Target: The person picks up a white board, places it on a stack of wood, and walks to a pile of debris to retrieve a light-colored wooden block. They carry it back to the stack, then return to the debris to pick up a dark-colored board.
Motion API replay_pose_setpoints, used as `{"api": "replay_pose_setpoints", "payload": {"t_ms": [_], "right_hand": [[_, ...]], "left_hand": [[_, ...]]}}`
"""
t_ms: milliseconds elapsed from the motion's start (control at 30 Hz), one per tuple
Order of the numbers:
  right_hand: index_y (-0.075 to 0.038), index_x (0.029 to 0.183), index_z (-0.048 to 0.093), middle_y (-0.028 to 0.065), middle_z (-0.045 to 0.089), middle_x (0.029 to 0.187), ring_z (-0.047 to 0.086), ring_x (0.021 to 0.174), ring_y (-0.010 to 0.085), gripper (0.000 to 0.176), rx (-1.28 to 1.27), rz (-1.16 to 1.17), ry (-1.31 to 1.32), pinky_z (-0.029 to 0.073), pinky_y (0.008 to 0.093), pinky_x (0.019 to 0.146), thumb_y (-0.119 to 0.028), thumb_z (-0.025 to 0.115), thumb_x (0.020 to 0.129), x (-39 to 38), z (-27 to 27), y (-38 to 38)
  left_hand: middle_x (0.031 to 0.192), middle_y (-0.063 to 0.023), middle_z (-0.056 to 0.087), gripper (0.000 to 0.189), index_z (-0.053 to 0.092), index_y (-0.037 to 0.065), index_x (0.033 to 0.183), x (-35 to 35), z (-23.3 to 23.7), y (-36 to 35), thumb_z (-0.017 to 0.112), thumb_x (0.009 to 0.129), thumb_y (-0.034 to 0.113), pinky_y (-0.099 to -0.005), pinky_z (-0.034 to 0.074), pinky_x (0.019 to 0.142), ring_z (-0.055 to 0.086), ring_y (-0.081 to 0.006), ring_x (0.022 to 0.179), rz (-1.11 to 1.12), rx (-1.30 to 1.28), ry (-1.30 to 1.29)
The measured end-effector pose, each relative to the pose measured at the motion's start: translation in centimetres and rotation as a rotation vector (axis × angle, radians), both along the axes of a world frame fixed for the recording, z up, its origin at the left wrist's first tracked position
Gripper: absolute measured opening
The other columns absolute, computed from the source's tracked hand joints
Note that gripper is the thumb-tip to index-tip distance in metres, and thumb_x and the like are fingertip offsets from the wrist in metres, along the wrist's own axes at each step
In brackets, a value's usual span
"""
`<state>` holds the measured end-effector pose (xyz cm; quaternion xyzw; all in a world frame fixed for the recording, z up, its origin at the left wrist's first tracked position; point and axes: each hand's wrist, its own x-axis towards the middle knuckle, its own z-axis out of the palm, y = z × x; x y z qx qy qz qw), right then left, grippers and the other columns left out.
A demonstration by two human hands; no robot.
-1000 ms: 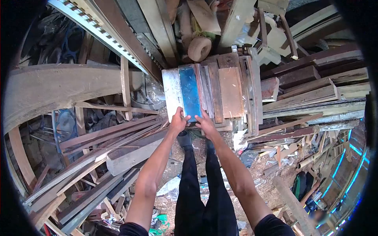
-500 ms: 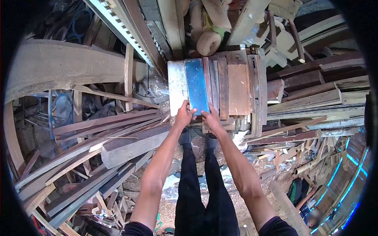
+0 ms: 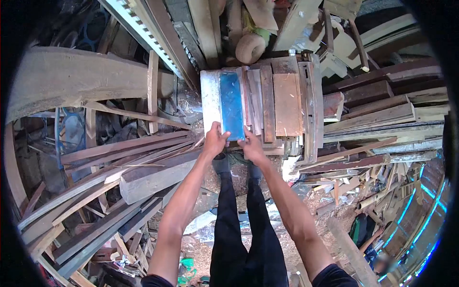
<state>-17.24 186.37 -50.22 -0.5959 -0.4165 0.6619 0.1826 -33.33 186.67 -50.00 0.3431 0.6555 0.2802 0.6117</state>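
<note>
A flat blue-painted board point(image 3: 232, 105) lies lengthwise on a stack of planks. My left hand point(image 3: 216, 140) grips its near left corner, thumb on the top face. At the near right corner, my right hand point(image 3: 251, 146) holds the board with the thumb over its edge. Against the board's left side is a white-painted board point(image 3: 210, 98), partly beneath my left fingers. Narrow reddish and grey strips point(image 3: 254, 98) run along the right, followed by a wide brown board point(image 3: 287, 105).
Long timbers point(image 3: 368, 115) are piled to the right. A thick squared beam point(image 3: 153, 177) and more planks lie at the left. Beyond the stack sits a round wooden ring point(image 3: 250, 50). Shavings cover the floor, and another person point(image 3: 373, 251) is at the lower right.
The blue board has shifted slightly left and turned straighter, now overlapping the white board's side. My hands have moved with it, and are a bit further apart.
</note>
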Motion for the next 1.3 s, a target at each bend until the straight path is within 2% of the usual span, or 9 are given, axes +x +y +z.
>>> {"api": "replay_pose_setpoints", "payload": {"t_ms": [233,333,533,733,833,933,1000,1100,1300], "right_hand": [[0.001,0.127,0.025,0.0209,0.046,0.108,0.045,0.102,0.0272,0.062,0.096,-0.030,-0.040,0.034,0.0317,0.088,-0.006,0.055,0.073,-1.2,-5.2,-1.6],[0.000,0.126,0.028,0.0095,0.048,0.108,0.048,0.095,0.0165,0.056,0.155,0.009,-0.133,0.036,0.0256,0.082,0.002,0.051,0.075,-0.2,-6.1,-0.8],[0.001,0.114,0.040,0.0222,0.051,0.098,0.048,0.094,0.0353,0.045,0.268,0.272,-0.553,0.036,0.0380,0.085,-0.010,0.052,0.073,-0.6,0.2,0.4],[0.006,0.116,0.037,0.0253,0.035,0.120,0.037,0.108,0.0368,0.047,0.500,0.235,-0.609,0.032,0.0379,0.092,0.002,0.045,0.070,-1.9,0.9,0.5],[0.002,0.119,0.036,0.0237,0.033,0.123,0.036,0.110,0.0359,0.049,0.663,0.297,-0.597,0.031,0.0381,0.093,0.004,0.044,0.070,-2.0,1.2,3.4],[0.000,0.119,0.037,0.0227,0.034,0.123,0.037,0.110,0.0366,0.048,0.716,0.340,-0.527,0.031,0.0384,0.093,0.006,0.042,0.072,-2.5,-0.1,6.0],[-0.001,0.119,0.037,0.0226,0.032,0.124,0.035,0.112,0.0364,0.047,0.835,0.487,-0.571,0.031,0.0387,0.094,0.003,0.044,0.073,-3.0,-0.6,7.8],[-0.001,0.122,0.033,0.0224,0.028,0.128,0.031,0.116,0.0379,0.047,0.835,0.593,-0.574,0.029,0.0395,0.096,-0.005,0.045,0.077,-3.7,-1.4,9.7],[-0.002,0.128,0.023,0.0179,0.018,0.134,0.019,0.123,0.0329,0.060,0.689,0.619,-0.758,0.023,0.0430,0.098,-0.026,0.047,0.079,-6.2,-2.7,11.9]], "left_hand": [[0.079,-0.0145,0.059,0.061,0.026,0.002,0.126,0.0,-1.1,-0.3,0.059,0.074,0.005,-0.0290,0.046,0.048,0.057,-0.0155,0.061,-0.065,0.149,0.189],[0.075,-0.0188,0.059,0.072,0.017,0.001,0.129,1.0,-0.6,1.6,0.060,0.071,0.004,-0.0309,0.046,0.053,0.059,-0.0212,0.060,-0.191,0.183,0.305],[0.085,-0.0249,0.056,0.067,0.021,-0.006,0.125,1.1,-4.6,1.6,0.060,0.071,0.005,-0.0384,0.043,0.067,0.057,-0.0339,0.080,-0.217,0.189,0.330],[0.079,-0.0276,0.054,0.068,0.020,-0.009,0.123,1.5,-4.6,1.4,0.061,0.072,0.009,-0.0392,0.043,0.067,0.056,-0.0363,0.077,-0.239,0.359,0.481],[0.093,-0.0268,0.052,0.070,0.020,-0.010,0.122,1.2,-2.3,2.5,0.061,0.071,0.015,-0.0392,0.043,0.069,0.054,-0.0360,0.085,-0.366,0.171,0.487],[0.116,-0.0237,0.041,0.082,0.020,-0.009,0.124,0.3,-0.8,3.2,0.065,0.068,0.029,-0.0395,0.040,0.081,0.044,-0.0349,0.104,-0.649,0.165,0.799],[0.131,-0.0191,0.022,0.095,0.021,-0.006,0.125,-0.1,-0.8,3.3,0.067,0.060,0.044,-0.0425,0.028,0.095,0.024,-0.0331,0.120,-0.779,0.439,1.044],[0.134,-0.0189,0.016,0.104,0.021,-0.005,0.126,-0.5,-1.7,3.1,0.067,0.052,0.052,-0.0464,0.015,0.100,0.013,-0.0298,0.126,-0.721,0.476,0.942],[0.136,-0.0164,0.013,0.108,0.015,-0.003,0.129,-1.4,-2.0,3.1,0.066,0.052,0.054,-0.0506,0.014,0.099,0.011,-0.0288,0.126,-0.747,0.461,0.891]]}}
